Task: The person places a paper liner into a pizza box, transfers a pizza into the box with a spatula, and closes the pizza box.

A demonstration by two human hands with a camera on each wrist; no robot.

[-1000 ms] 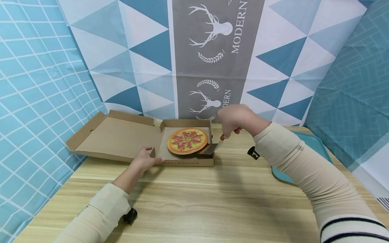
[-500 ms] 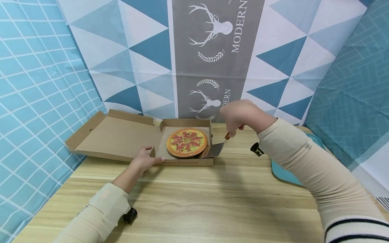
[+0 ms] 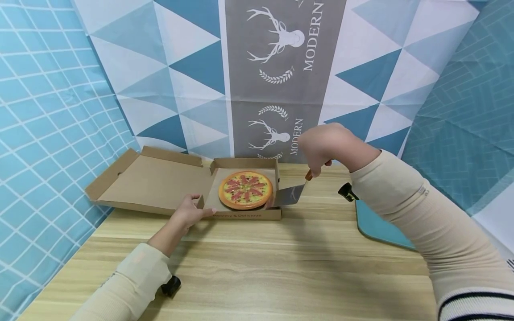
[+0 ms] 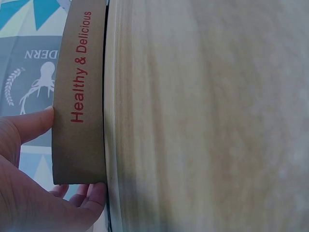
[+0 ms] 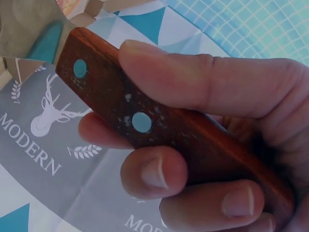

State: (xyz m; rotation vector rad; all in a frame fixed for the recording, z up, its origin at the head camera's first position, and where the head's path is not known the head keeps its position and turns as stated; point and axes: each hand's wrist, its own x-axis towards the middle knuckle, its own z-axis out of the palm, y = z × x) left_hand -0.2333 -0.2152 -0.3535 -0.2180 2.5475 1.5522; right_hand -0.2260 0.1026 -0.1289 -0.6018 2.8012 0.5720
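Note:
A round pizza (image 3: 246, 190) with red topping strips lies in the tray of an opened cardboard pizza box (image 3: 250, 215). My left hand (image 3: 190, 212) holds the box's front left corner, thumb on the upper edge of the lettered wall (image 4: 79, 145), other fingers around its end. My right hand (image 3: 327, 147) grips the brown wooden handle (image 5: 145, 113) of a pizza spatula, thumb along one side, fingers curled round the other. Its wide metal blade (image 3: 290, 195) slants down over the box's right wall. The blade's tip reaches beside the pizza's right edge; whether it touches it cannot be told.
The box lid (image 3: 152, 180) lies folded out to the left. A teal tray (image 3: 379, 225) rests on the wooden table (image 3: 257, 272) at the right, partly behind the right sleeve. Patterned cloth walls (image 3: 281, 89) close off the back and sides.
My right hand has drawn the spatula to the right and slightly up, so more blade shows outside the box. The pizza sits flatter than before. My left hand keeps its place.

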